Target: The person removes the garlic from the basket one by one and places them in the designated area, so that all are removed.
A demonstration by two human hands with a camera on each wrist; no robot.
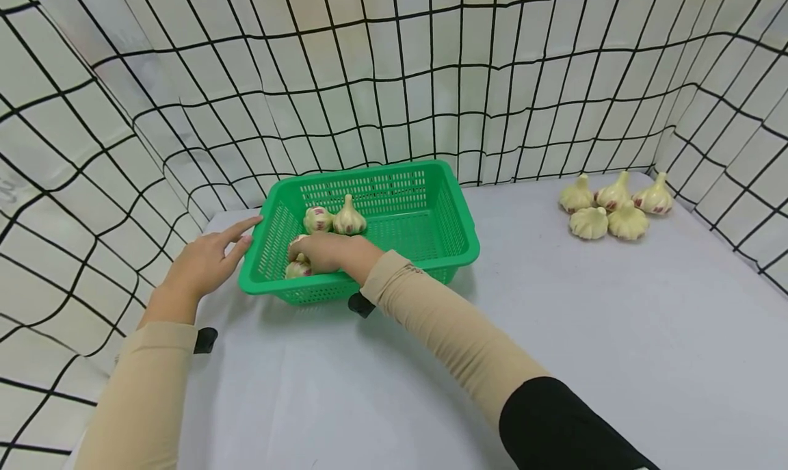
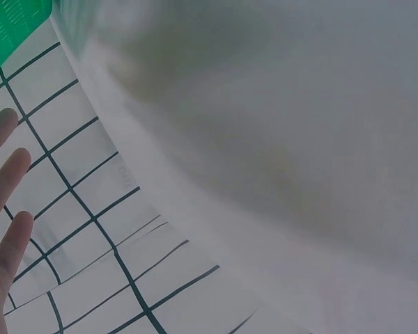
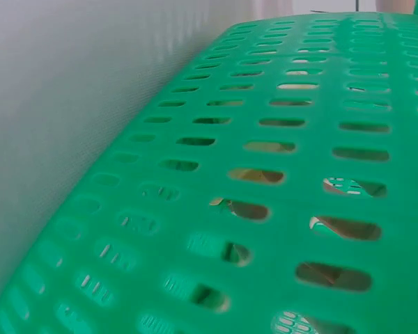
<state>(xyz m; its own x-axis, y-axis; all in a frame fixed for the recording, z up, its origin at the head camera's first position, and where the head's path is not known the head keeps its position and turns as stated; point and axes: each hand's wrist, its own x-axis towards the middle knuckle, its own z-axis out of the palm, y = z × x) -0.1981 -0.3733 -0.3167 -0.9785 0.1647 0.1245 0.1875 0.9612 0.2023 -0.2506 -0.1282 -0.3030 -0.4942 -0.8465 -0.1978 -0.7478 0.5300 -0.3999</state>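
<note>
A green plastic basket (image 1: pixel 458 213) with slotted walls stands on the table, and its side fills most of the right wrist view. My right hand (image 1: pixel 326 250) reaches over the near rim into the left part, fingers curled round a garlic bulb (image 1: pixel 297 239) that they mostly hide. Just below those fingers lies another garlic bulb (image 1: pixel 298 270), and behind the hand sit a purple-streaked bulb (image 1: pixel 317 219) and one with its stem up (image 1: pixel 349 218). At the left rim, my left hand (image 1: pixel 200 261) has its fingers extended, fingertips right at the basket's edge.
Several pale garlic bulbs (image 1: pixel 615 206) are grouped at the table's back right. White walls with black netting (image 1: pixel 431 80) rise along the back and both sides. The white table surface (image 1: pixel 554 306) extends in front of the basket and to its right.
</note>
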